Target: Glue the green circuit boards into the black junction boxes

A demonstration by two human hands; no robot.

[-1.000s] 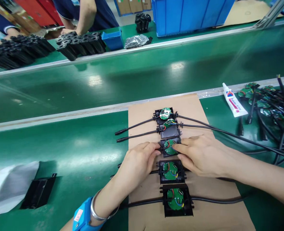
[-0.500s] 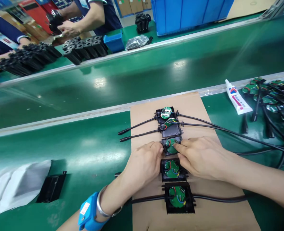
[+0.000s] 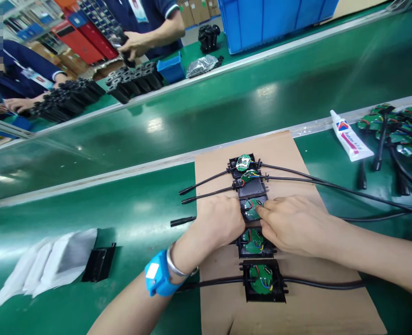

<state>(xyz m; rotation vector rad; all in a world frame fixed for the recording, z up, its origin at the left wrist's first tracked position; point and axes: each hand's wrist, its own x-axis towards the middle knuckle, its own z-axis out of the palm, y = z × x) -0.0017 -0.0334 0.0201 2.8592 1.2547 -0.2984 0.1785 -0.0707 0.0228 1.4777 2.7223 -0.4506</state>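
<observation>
Several black housings with round green circuit boards and cables lie in a row on a brown cardboard sheet [image 3: 289, 153]. My left hand [image 3: 219, 223] grips the left side of the third housing [image 3: 253, 208], fingers curled round it. My right hand [image 3: 293, 225] presses its fingertips on that housing's green board [image 3: 251, 211] from the right. Nearer me lie two more housings [image 3: 254, 242] [image 3: 263, 280] with boards seated. Beyond are the second housing [image 3: 251, 186] and the farthest one [image 3: 242, 164]. I wear a blue wrist strap [image 3: 157, 278].
A white glue tube [image 3: 350, 137] lies at the right beside a heap of green boards with black cables [image 3: 397, 135]. A black lid [image 3: 99, 263] and white bags [image 3: 45, 265] lie at the left. Across the green belt [image 3: 192, 121], other people handle black parts [image 3: 136, 81] near a blue crate [image 3: 272, 18].
My view has swung left and my left hand has closed tighter over the housing's left side. My right fingertips stay on the green board. The people across the belt have shifted.
</observation>
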